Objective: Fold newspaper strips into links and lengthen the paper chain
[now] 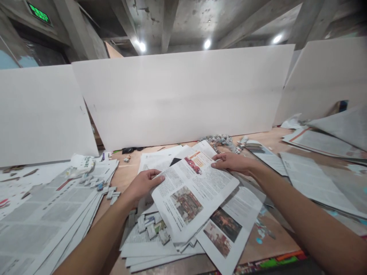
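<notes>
Before me, a printed newspaper page (213,191) with a photo and columns of text is held tilted above a pile of papers. My left hand (146,183) grips its left edge, thumb on top. At the upper right edge my right hand (233,163) pinches the same page between thumb and fingers. Underneath, another page with two dark photos (223,225) sticks out to the lower right. A woven band of folded paper strips (153,228) lies on the stacked sheets (143,246), partly hidden by the held page.
Stacked newspapers (57,214) lie left, with a white plastic bag (83,164) and folded paper pieces (100,184) on them. More newspapers (323,183) spread right. A folded-paper chain (222,142) lies behind, before white boards (183,99). Blue scraps (259,240) lie near the table's front edge.
</notes>
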The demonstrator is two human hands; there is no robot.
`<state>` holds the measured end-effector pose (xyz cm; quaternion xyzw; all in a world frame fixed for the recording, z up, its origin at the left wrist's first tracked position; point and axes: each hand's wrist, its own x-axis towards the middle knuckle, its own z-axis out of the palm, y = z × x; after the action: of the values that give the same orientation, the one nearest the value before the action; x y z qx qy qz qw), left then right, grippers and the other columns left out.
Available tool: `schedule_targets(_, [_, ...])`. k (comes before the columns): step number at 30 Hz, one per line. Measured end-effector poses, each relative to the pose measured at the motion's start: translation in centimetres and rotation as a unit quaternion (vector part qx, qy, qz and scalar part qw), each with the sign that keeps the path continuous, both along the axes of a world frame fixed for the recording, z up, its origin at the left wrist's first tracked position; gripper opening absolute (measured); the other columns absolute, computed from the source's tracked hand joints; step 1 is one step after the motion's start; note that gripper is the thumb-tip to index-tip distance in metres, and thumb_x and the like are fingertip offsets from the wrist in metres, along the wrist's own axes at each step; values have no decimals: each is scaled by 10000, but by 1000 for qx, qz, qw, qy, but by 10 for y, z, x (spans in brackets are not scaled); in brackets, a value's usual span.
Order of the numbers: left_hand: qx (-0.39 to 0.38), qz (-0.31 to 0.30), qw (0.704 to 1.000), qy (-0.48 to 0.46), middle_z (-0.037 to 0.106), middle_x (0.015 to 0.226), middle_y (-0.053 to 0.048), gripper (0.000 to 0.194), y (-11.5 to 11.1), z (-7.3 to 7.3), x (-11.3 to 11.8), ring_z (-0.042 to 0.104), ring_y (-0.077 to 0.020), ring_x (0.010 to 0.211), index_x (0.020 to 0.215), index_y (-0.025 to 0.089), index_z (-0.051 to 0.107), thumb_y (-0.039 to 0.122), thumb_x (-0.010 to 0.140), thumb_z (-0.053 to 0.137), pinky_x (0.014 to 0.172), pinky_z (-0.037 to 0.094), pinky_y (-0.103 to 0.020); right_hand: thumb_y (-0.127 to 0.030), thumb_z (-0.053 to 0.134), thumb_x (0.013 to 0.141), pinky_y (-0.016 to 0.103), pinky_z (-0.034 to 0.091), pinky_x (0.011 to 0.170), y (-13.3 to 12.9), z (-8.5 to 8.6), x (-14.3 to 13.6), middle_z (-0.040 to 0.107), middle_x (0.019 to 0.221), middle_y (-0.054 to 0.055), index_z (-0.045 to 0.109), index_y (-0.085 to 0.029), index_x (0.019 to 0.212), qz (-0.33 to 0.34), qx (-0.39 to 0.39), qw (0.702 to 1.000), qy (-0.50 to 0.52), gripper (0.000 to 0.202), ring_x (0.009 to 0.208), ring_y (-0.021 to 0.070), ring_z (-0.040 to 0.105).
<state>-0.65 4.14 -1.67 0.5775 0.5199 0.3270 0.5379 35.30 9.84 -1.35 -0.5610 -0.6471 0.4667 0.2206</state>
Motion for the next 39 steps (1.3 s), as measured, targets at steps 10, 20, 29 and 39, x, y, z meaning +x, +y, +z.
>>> schedule_targets(10, [56,-44,996,57,719,898,-36,315,-7,13,21,654,-215,822,928,191,663,446,750,716,703,470,-285,-425,556,910,454,413,1018,-40,21,-72,618,1273,132,587,-211,1236,52,469,871,-139,391,1197,295,544])
schedule_targets(20, [92,28,992,83,710,990,-63,571,-16,21,25,627,-254,920,1219,198,605,582,798,634,752,456,-304,-420,566,878,296,454,636,-42,29,-67,709,801,34,699,-217,826,35,287,952,-103,248,752,215,639])
schedule_targets(29, [107,38,993,18,652,708,-25,419,-17,21,23,601,-162,627,896,141,663,548,795,680,638,492,-275,-606,610,797,240,360,368,-34,38,-28,561,627,-7,643,-217,849,-108,138,984,19,394,464,132,498])
schedule_targets(39, [5,-45,997,-64,739,780,-56,416,-20,14,32,664,-153,648,862,130,702,525,743,749,694,570,-293,-602,531,865,276,429,632,-36,40,-36,670,833,24,675,-211,831,-42,229,972,-39,418,769,204,598])
